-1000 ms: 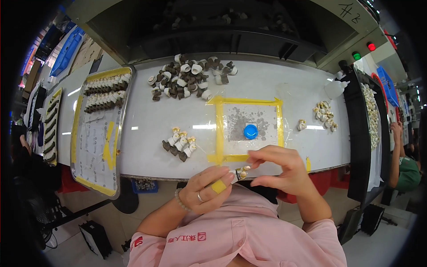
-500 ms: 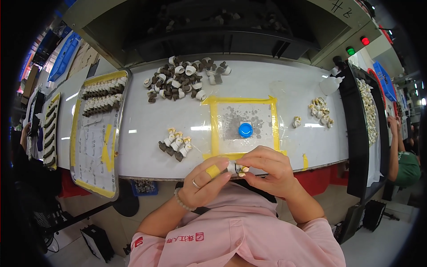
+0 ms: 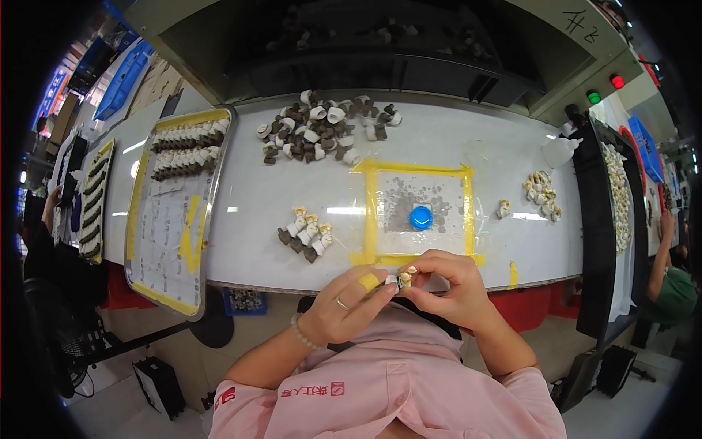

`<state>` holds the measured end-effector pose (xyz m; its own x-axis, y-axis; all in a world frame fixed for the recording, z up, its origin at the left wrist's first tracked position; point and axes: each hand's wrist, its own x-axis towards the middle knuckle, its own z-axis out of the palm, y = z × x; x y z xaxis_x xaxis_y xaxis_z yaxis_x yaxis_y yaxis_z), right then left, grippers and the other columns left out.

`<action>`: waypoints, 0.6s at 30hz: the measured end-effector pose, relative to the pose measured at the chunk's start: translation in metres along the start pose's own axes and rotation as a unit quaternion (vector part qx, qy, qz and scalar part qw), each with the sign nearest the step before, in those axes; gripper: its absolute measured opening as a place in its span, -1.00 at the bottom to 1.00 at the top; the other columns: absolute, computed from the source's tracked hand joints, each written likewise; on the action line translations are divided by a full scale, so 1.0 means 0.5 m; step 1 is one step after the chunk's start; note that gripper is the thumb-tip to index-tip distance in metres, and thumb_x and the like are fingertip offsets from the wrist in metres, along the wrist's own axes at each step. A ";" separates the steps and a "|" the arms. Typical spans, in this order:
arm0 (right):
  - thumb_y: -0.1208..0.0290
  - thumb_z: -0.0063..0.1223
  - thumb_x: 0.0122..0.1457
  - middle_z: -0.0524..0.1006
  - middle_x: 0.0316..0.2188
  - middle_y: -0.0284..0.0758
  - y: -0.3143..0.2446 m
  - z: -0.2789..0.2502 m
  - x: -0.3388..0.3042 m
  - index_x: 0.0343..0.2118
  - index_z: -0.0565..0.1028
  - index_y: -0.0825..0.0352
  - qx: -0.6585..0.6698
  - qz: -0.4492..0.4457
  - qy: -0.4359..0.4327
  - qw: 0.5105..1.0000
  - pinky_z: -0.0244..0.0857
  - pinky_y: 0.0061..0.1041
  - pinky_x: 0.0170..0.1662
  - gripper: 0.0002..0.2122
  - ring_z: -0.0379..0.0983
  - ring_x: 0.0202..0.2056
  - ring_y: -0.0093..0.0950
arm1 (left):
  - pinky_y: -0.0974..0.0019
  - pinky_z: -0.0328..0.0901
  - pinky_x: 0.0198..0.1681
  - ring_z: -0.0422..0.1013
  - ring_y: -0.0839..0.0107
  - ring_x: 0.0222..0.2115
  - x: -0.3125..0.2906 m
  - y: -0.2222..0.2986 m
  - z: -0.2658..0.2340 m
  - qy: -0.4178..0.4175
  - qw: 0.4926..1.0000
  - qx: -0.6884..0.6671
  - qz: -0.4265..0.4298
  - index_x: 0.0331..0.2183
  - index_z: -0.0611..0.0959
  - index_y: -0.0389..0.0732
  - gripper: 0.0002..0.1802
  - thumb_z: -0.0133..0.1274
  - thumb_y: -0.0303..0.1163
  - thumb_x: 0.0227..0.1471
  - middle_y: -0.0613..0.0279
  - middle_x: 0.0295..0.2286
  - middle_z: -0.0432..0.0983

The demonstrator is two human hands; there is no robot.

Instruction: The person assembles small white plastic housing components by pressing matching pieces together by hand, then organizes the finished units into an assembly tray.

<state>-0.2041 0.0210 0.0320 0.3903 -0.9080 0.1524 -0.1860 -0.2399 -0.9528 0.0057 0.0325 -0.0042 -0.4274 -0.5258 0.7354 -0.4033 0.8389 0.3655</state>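
Close to my body, at the bench's front edge, a small white, dark and yellow figurine (image 3: 399, 279) is pinched between my fingertips. My left hand (image 3: 344, 304), with yellow tape on one finger, is closed on its white lower end. Closed on the cream-and-yellow end is my right hand (image 3: 455, 285). Fingers partly cover the piece, so I cannot tell whether its two ends are joined. Just beyond the hands, a round blue cap (image 3: 421, 216) sits inside a yellow-taped square (image 3: 373, 208). Several similar figurines (image 3: 307, 234) lie in a row to the left.
Dark-and-white parts (image 3: 314, 132) are heaped at the back. Cream-and-yellow parts (image 3: 540, 192) lie right, near a white squeeze bottle (image 3: 559, 151) and a black bin (image 3: 585, 219). A metal tray (image 3: 175, 293) with rows of figurines stands left. Co-workers are at both sides.
The whole picture has shifted slightly to the right. Both hands still hold the figurine near the bench edge, and it has turned a little between the fingers.
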 end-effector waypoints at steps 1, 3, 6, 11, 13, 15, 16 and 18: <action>0.60 0.24 -0.05 0.54 -0.45 -0.25 -0.001 0.002 0.001 -0.31 0.54 0.44 0.005 0.032 -0.004 0.999 0.37 -0.57 -0.39 -0.80 0.48 -0.48 -0.51 | 0.22 0.45 -0.31 0.48 0.11 -0.30 -0.004 0.002 -0.008 -0.002 1.000 0.005 -0.002 -0.31 0.62 -0.37 -0.76 0.19 -0.64 -0.15 0.02 -0.27 0.47; 0.60 0.24 -0.04 0.54 -0.47 -0.25 -0.001 -0.002 0.004 -0.34 0.54 0.44 -0.013 0.041 -0.012 0.999 0.37 -0.58 -0.41 -0.83 0.47 -0.49 -0.50 | 0.15 0.37 -0.24 0.42 0.07 -0.23 -0.012 0.005 -0.027 -0.047 0.996 0.064 -0.026 -0.27 0.61 -0.30 -0.58 0.31 -0.59 -0.31 0.12 -0.23 0.45; 0.58 0.23 -0.02 0.53 -0.50 -0.26 0.000 -0.023 0.007 -0.38 0.55 0.44 -0.060 0.041 0.000 0.997 0.35 -0.58 -0.44 -0.87 0.47 -0.51 -0.48 | 0.08 0.27 -0.13 0.32 0.03 -0.13 -0.032 0.005 -0.044 -0.045 0.978 0.173 -0.108 -0.31 0.62 -0.25 -0.58 0.34 -0.52 -0.36 0.10 -0.20 0.44; 0.60 0.20 0.00 0.54 -0.50 -0.27 0.005 -0.083 -0.005 -0.41 0.56 0.44 -0.157 0.033 0.088 0.983 0.33 -0.59 -0.46 -0.92 0.46 -0.51 -0.49 | -0.04 0.10 0.08 0.16 -0.06 0.06 -0.026 -0.010 -0.059 -0.033 0.954 0.251 -0.163 -0.34 0.63 -0.20 -0.66 0.31 -0.50 -0.31 -0.04 -0.06 0.37; 0.63 0.18 -0.01 0.54 -0.50 -0.27 0.004 -0.113 -0.015 -0.42 0.56 0.45 -0.169 0.059 0.118 0.977 0.32 -0.59 -0.44 -0.93 0.45 -0.50 -0.50 | -0.05 0.08 0.10 0.12 -0.11 0.10 -0.019 -0.018 -0.054 -0.024 0.947 0.229 -0.223 -0.34 0.61 -0.21 -0.68 0.29 -0.51 -0.28 -0.09 0.00 0.32; 0.66 0.17 -0.02 0.52 -0.51 -0.29 0.006 -0.152 -0.015 -0.41 0.56 0.45 -0.239 0.045 0.177 0.954 0.32 -0.59 -0.42 -0.91 0.44 -0.49 -0.49 | -0.05 0.05 0.12 0.07 -0.13 0.13 -0.016 -0.026 -0.062 -0.025 0.951 0.206 -0.229 -0.29 0.54 -0.22 -0.62 0.27 -0.53 -0.26 -0.13 0.04 0.26; 0.69 0.15 -0.05 0.52 -0.45 -0.28 0.013 -0.174 -0.020 -0.37 0.56 0.44 -0.257 0.045 0.191 0.946 0.31 -0.59 -0.38 -0.86 0.44 -0.45 -0.48 | -0.05 0.03 0.13 0.05 -0.13 0.15 -0.016 -0.027 -0.063 -0.023 0.946 0.192 -0.261 -0.25 0.50 -0.21 -0.57 0.26 -0.54 -0.26 -0.13 0.05 0.25; 0.70 0.14 -0.05 0.52 -0.40 -0.28 0.021 -0.211 -0.018 -0.34 0.56 0.43 -0.287 0.035 0.200 0.936 0.32 -0.58 -0.35 -0.83 0.44 -0.42 -0.47 | -0.05 -0.01 0.16 0.00 -0.10 0.18 -0.017 -0.030 -0.070 -0.035 0.939 0.176 -0.293 -0.16 0.40 -0.20 -0.44 0.27 -0.54 -0.26 -0.15 0.07 0.22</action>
<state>-0.3049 -0.0095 0.0484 0.0113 -0.9567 0.2910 -0.6966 -0.2163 -0.6841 0.0438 0.0295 0.0041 -0.0959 -0.9014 0.4222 -0.8236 0.3101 0.4749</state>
